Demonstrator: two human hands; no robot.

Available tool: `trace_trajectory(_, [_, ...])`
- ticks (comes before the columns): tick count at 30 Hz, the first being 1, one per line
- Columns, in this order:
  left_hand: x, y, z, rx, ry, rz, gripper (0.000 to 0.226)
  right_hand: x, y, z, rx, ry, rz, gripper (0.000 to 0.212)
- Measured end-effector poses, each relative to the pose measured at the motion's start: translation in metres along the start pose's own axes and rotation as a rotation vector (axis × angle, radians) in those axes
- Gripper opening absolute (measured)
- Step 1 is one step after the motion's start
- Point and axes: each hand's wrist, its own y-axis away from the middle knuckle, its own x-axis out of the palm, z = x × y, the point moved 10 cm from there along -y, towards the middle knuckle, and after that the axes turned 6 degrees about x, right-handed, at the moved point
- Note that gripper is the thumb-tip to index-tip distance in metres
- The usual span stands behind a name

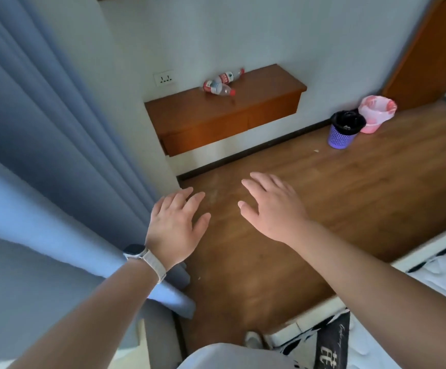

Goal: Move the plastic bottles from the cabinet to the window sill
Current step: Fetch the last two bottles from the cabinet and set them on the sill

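The blue curtain [43,155] hung at the left; no window sill showed. Near it the left hand [174,225] hovered empty, fingers loosely spread. Far ahead, on the wooden cabinet [269,83], lay the near bottle [216,87] and the far bottle [230,77], both on their sides and close together. The right hand [272,206] hovered empty too, fingers straight and slightly apart. Walking up close first seemed wise, then gripping one bottle per hand round its middle, since lying bottles would likely roll.
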Motion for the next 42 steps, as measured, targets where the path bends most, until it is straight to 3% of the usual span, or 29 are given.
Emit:
trace_trajectory(6, [0.017,-0.06,0.007,0.029,0.029,0.065,0.072,-0.001,-0.031,-0.029,0.06,0.03,0.002,0.061])
trace_trajectory(12, [0.046,-0.125,0.035,0.159,-0.066,0.113,0.06,0.024,-0.082,-0.038,0.125,0.062,0.077,0.06])
trace_trajectory(17, [0.06,-0.188,0.07,0.233,0.0,0.102,0.055,0.035,-0.144,-0.028,0.172,0.075,0.151,0.063])
trace_trajectory(28, [0.066,-0.293,0.145,0.349,0.095,0.073,0.058,0.036,-0.262,-0.002,0.211,0.216,0.112,0.075])
trace_trajectory(42, [0.079,-0.366,0.19,0.301,0.094,0.045,0.053,0.032,-0.349,-0.012,0.18,0.203,0.069,0.072])
